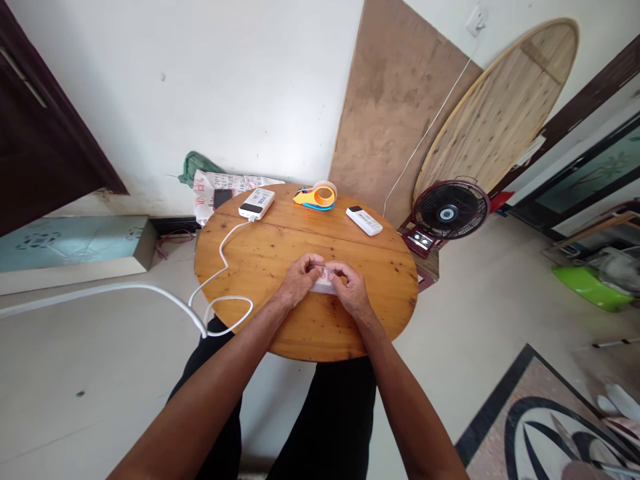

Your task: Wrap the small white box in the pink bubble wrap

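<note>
A small pale block-shaped packet with pinkish markings lies at the front middle of the round wooden table. My left hand grips its left side, fingers curled and thumb on top. On the right side, my right hand holds it with thumb and fingers bent over the upper edge. The fingertips of both hands come close together above the packet and cover part of it. What the packet is, I cannot make out.
Toward the table's back are a white power bank with a plugged-in white cable, an orange-and-blue tape dispenser and another white power bank. A fan stands to the right; a printed bag lies behind left.
</note>
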